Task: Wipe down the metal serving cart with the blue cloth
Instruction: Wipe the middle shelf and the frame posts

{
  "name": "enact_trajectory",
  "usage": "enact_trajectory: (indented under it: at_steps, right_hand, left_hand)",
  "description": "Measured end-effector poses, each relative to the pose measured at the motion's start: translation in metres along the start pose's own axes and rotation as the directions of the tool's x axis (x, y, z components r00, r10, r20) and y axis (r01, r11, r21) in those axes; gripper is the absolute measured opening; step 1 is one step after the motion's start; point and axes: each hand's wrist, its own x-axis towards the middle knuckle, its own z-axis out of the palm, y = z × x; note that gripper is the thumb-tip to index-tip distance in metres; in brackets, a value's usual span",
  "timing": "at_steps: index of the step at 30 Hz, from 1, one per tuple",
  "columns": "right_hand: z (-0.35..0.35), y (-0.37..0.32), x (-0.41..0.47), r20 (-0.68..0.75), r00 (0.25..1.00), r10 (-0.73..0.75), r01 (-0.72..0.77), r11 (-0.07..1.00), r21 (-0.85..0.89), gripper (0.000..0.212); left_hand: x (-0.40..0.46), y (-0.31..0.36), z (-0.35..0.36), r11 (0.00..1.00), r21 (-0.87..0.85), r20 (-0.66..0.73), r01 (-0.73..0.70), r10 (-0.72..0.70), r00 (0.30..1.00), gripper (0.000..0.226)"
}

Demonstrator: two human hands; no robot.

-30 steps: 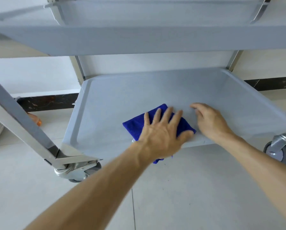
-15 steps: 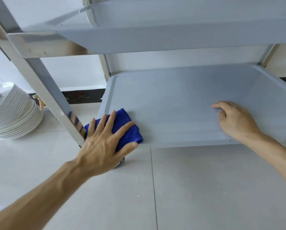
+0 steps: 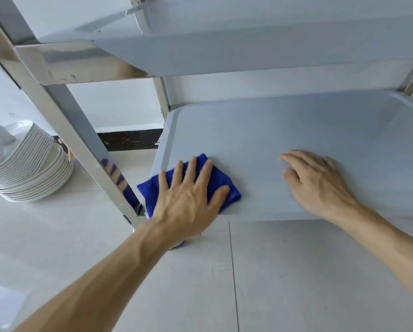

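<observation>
two bare forearms reach in over the pale tiled floor (image 3: 296,271). the left hand (image 3: 188,200) lies flat, fingers spread, pressing the blue cloth (image 3: 221,180) onto the near left corner of the bottom shelf (image 3: 284,130) of the metal serving cart (image 3: 76,121). the right hand (image 3: 320,183) rests palm down on that shelf, fingers loosely splayed, slightly blurred, gripping nothing. further left, a stack of white plates (image 3: 30,173) sits on the floor.
</observation>
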Motion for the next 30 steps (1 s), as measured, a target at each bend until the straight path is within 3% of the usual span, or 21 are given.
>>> enact_trajectory:
  at_steps: [5, 8, 12, 15, 17, 19, 22, 26, 30]
  right_hand:
    - [0.003, -0.004, 0.0, -0.034, 0.999, 0.012, -0.012, 1.0, 0.007, 0.04]
    - [0.007, -0.002, 0.002, -0.039, 0.995, 0.091, -0.088, 0.995, 0.052, 0.04]
    - [0.006, 0.003, 0.003, -0.049, 0.985, 0.164, -0.159, 0.982, 0.102, 0.041]
    - [0.004, 0.007, 0.002, -0.056, 0.992, 0.111, -0.105, 0.989, 0.1, 0.037]
    - [0.004, 0.01, 0.001, -0.069, 0.994, 0.081, -0.075, 0.994, 0.074, 0.034]
    - [0.006, 0.009, -0.001, -0.097, 0.993, 0.073, -0.068, 0.996, 0.053, 0.031]
    - [0.009, 0.005, -0.002, -0.122, 0.991, 0.05, -0.053, 0.998, -0.016, 0.035]
    - [0.009, -0.002, 0.002, -0.035, 0.996, 0.076, -0.08, 0.989, -0.122, 0.05]
    - [0.008, -0.008, 0.003, -0.02, 0.995, 0.098, -0.1, 0.983, -0.154, 0.063]
  left_hand:
    - [0.074, -0.026, -0.005, 0.962, 0.009, 0.049, 0.273, -0.274, 0.961, 0.076]
    - [0.096, -0.009, -0.002, 0.956, 0.028, 0.029, 0.292, -0.293, 0.956, 0.073]
    - [0.098, 0.052, 0.004, 0.999, -0.012, -0.002, 0.031, -0.031, 1.0, 0.069]
    - [0.07, 0.077, 0.011, 0.979, -0.019, 0.027, -0.201, 0.202, 0.979, 0.073]
    - [0.053, 0.064, 0.013, 0.967, -0.03, 0.022, -0.255, 0.255, 0.967, 0.077]
    - [0.047, 0.034, 0.01, 0.979, -0.039, -0.006, -0.201, 0.201, 0.98, 0.079]
    - [0.061, -0.017, 0.002, 1.0, 0.016, -0.037, 0.018, -0.018, 0.999, 0.078]
    - [0.11, -0.057, -0.004, 0.956, 0.003, -0.015, 0.295, -0.295, 0.955, 0.075]
    - [0.155, -0.029, 0.004, 0.944, 0.012, -0.033, 0.331, -0.33, 0.943, 0.074]
